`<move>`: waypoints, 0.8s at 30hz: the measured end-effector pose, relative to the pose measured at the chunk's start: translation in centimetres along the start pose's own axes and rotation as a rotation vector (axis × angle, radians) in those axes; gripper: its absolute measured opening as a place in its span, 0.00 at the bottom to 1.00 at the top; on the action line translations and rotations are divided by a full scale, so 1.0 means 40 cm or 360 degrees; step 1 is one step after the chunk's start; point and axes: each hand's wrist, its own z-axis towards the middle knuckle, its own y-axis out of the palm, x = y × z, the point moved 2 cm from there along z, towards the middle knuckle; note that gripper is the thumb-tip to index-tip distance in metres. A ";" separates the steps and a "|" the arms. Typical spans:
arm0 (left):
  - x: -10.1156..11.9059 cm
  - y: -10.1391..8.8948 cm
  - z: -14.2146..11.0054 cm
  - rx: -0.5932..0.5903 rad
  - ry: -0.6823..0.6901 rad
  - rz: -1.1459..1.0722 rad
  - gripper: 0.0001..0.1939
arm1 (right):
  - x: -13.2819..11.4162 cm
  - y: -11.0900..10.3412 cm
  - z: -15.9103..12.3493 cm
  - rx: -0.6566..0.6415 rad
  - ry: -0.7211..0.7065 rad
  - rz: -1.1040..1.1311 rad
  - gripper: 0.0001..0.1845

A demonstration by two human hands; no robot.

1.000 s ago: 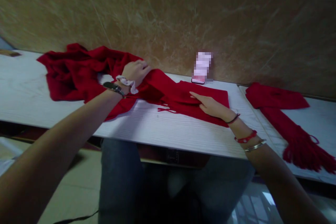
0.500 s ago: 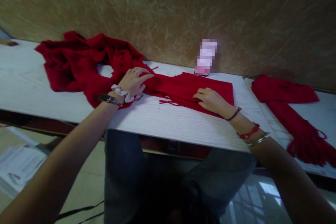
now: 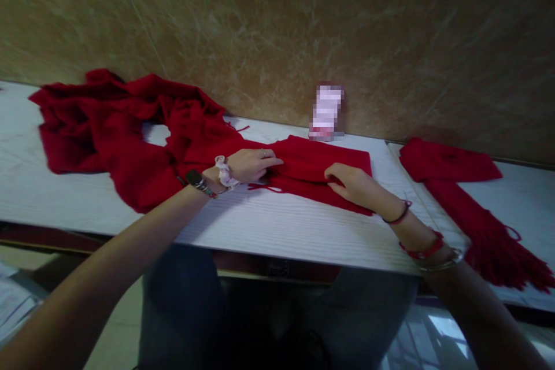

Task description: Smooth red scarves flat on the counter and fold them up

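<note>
A long red scarf (image 3: 134, 162) lies across the white tabletop, heaped at the left and laid in flat, folded layers in the middle. My left hand (image 3: 249, 165) rests on the near side of the flat part, index finger stretched out and thumb apart. At the near edge of the upper layer, my right hand (image 3: 353, 182) has its fingers curled over the cloth, the thumb below them. The palm hides part of the grip. Thin red fringe strands stick out below my left hand.
Another red scarf (image 3: 451, 162), folded with its fringed end toward me, lies at the right past a seam in the tabletop (image 3: 277, 225). A phone (image 3: 327, 113) with a blurred screen leans against the brown marbled wall (image 3: 243, 29). My legs are under the table edge.
My left hand has slid right along the scarf, from near the heap onto the flat part. My right hand has lifted the upper layer's edge slightly. The view has shifted.
</note>
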 end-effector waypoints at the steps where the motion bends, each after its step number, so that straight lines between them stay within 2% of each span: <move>1: -0.003 0.004 -0.006 0.0036 -0.0039 0.0013 0.22 | -0.002 -0.002 0.000 -0.0007 -0.0004 -0.0020 0.10; 9: -0.008 0.032 -0.029 0.0245 -0.0032 0.0072 0.16 | -0.017 0.012 -0.006 -0.0126 -0.0300 -0.0162 0.11; 16: -0.005 0.026 -0.031 0.0323 -0.0066 0.0120 0.17 | -0.024 0.023 -0.003 -0.0089 -0.0329 -0.0430 0.15; 24: -0.011 0.033 -0.034 0.0623 0.0039 0.0285 0.18 | -0.030 0.022 0.001 0.0019 -0.0344 -0.0559 0.15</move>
